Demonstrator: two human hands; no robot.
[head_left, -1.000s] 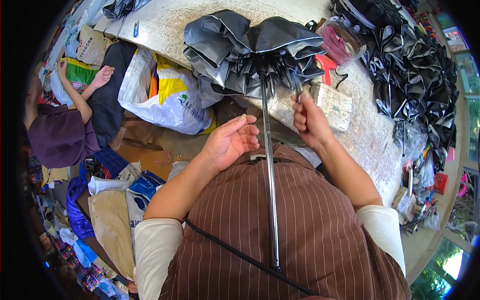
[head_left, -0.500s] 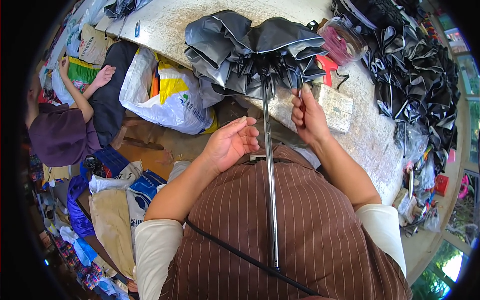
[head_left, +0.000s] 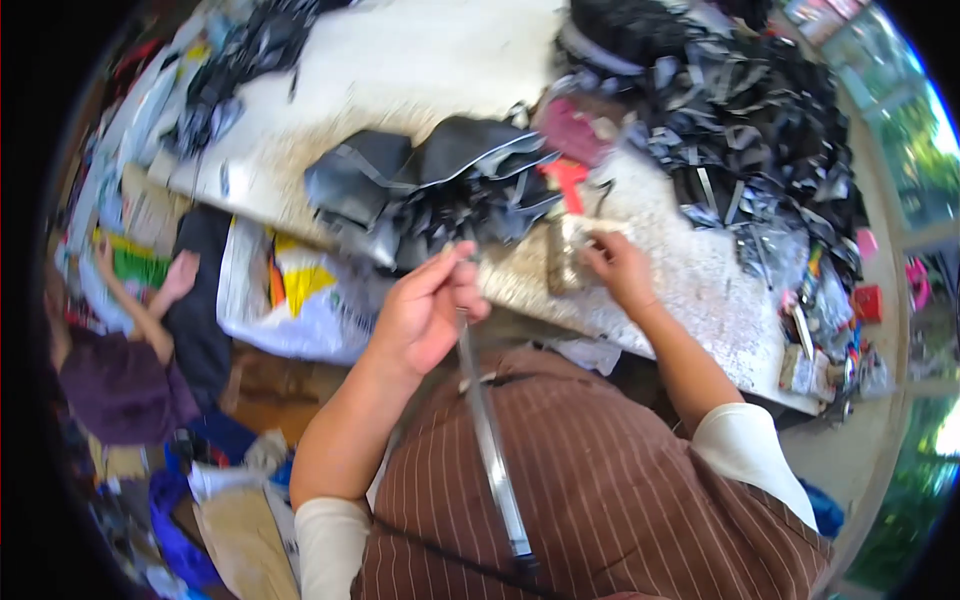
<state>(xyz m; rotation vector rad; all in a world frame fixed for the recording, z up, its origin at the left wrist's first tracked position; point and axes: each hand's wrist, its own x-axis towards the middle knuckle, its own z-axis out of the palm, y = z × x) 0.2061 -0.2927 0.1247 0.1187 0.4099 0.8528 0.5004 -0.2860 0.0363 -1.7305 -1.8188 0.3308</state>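
Observation:
A half-folded umbrella [head_left: 445, 160] of black and silver-grey cloth lies over the table edge. Its metal shaft [head_left: 490, 440] slants down across my striped brown apron [head_left: 600, 460]. My left hand [head_left: 425, 305] has its fingers closed round the upper shaft, just below the bunched ribs. My right hand [head_left: 622, 270] is off the umbrella, its fingers curled down against a worn pale block [head_left: 570, 258] on the table edge. Blur hides whatever its fingertips hold. Just behind the block lies a red tool or holder [head_left: 568, 180].
A clear round tub with pink strands [head_left: 575, 130] stands behind the red thing. Many black umbrellas [head_left: 770, 130] are heaped at the right of the white table [head_left: 400, 60]. White sacks [head_left: 320, 310] sit at the left edge; another person [head_left: 125, 380] is beyond them.
My left hand has closed on the umbrella shaft. My right hand has left the ribs and come to the block. The view has swung, and everything shifts left in it.

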